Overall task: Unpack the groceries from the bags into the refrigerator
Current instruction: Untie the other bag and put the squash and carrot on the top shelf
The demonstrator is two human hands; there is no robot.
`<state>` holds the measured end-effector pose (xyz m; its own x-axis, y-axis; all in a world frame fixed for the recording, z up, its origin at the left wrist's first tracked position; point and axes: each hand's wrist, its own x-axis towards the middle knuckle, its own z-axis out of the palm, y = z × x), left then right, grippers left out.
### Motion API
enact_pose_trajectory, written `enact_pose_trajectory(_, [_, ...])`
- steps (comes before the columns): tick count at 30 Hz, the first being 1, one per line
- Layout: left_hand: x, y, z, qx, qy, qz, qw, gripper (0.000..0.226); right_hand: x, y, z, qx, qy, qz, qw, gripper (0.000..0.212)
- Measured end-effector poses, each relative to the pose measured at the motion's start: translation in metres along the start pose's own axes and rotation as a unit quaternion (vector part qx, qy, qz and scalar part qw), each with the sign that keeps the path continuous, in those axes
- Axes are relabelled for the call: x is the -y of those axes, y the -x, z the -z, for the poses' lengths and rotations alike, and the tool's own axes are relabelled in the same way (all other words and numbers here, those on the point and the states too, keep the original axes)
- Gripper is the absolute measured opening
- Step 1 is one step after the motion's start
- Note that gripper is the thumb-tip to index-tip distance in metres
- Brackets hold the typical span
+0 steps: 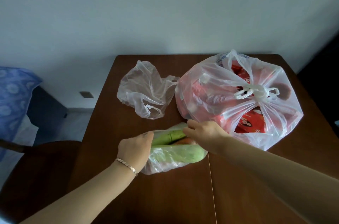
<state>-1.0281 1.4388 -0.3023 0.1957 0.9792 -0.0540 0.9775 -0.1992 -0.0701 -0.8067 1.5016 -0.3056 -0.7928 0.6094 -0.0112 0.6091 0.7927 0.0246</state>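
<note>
On the dark brown wooden worktop [165, 196], a small clear plastic bag of green vegetables [165, 161] is gripped at its mouth by the left hand [134, 150] and the right hand [203, 130], beside a large knotted white bag [211, 99].

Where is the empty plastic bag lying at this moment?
In the head view, the empty plastic bag lies on the table at its far left, just left of the tied full bag and beyond the vegetable bag.

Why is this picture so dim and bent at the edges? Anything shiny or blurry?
Head view: dim bluish light; wide-angle lens splays the dark brown wooden table; pale sheen on the knotted white plastic bag; left hand and right hand, gripping the clear bag of green vegetables, slightly soft.
</note>
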Motion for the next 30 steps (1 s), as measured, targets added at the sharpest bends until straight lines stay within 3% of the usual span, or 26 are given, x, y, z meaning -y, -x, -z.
enact_pose_trajectory(3, [0.005, -0.001, 0.002, 0.025, -0.028, 0.018, 0.999, 0.067, 0.001, 0.001, 0.001, 0.003, 0.069, 0.017, 0.997, 0.038])
enact_pose_trajectory(6, [0.006, -0.005, 0.000, 0.110, -0.040, 0.045, 0.992, 0.071, -0.002, -0.005, -0.013, 0.044, 0.089, -0.029, 0.995, 0.051])
enact_pose_trajectory(7, [0.004, -0.007, 0.004, 0.174, -0.042, 0.052, 0.982, 0.074, -0.004, -0.008, -0.016, 0.039, 0.078, -0.043, 0.995, 0.058])
enact_pose_trajectory(9, [0.002, -0.007, 0.007, 0.215, -0.027, 0.035, 0.976, 0.097, -0.011, -0.013, -0.017, 0.067, 0.067, -0.076, 0.993, 0.092])
enact_pose_trajectory(12, [0.004, -0.001, 0.000, 0.285, 0.047, -0.034, 0.957, 0.132, -0.013, -0.004, -0.020, 0.201, 0.057, -0.077, 0.975, 0.114])
enact_pose_trajectory(14, [0.004, 0.004, -0.002, 0.284, 0.120, -0.071, 0.949, 0.138, -0.013, 0.004, -0.019, 0.272, 0.050, -0.089, 0.957, 0.114])
enact_pose_trajectory(16, [0.004, 0.007, -0.004, 0.261, 0.170, -0.083, 0.947, 0.140, -0.010, 0.008, -0.017, 0.287, 0.054, -0.112, 0.950, 0.102])
enact_pose_trajectory(18, [0.003, 0.007, -0.006, 0.227, 0.204, -0.068, 0.950, 0.138, 0.004, 0.009, -0.019, 0.230, 0.060, -0.118, 0.964, 0.074])
enact_pose_trajectory(20, [0.002, 0.005, -0.003, 0.192, 0.220, -0.049, 0.955, 0.132, 0.030, 0.005, -0.027, 0.133, 0.039, -0.078, 0.987, 0.058])
enact_pose_trajectory(22, [0.003, 0.002, 0.001, 0.176, 0.222, -0.042, 0.958, 0.128, 0.058, -0.002, -0.030, 0.122, -0.018, -0.046, 0.991, 0.063])
enact_pose_trajectory(25, [0.003, 0.001, 0.003, 0.182, 0.217, -0.053, 0.958, 0.129, 0.073, -0.016, -0.049, 0.191, -0.064, -0.130, 0.971, 0.074])
enact_pose_trajectory(30, [0.005, 0.002, -0.005, 0.212, 0.167, -0.070, 0.960, 0.132, 0.067, -0.032, -0.063, 0.223, -0.043, -0.145, 0.963, 0.063])
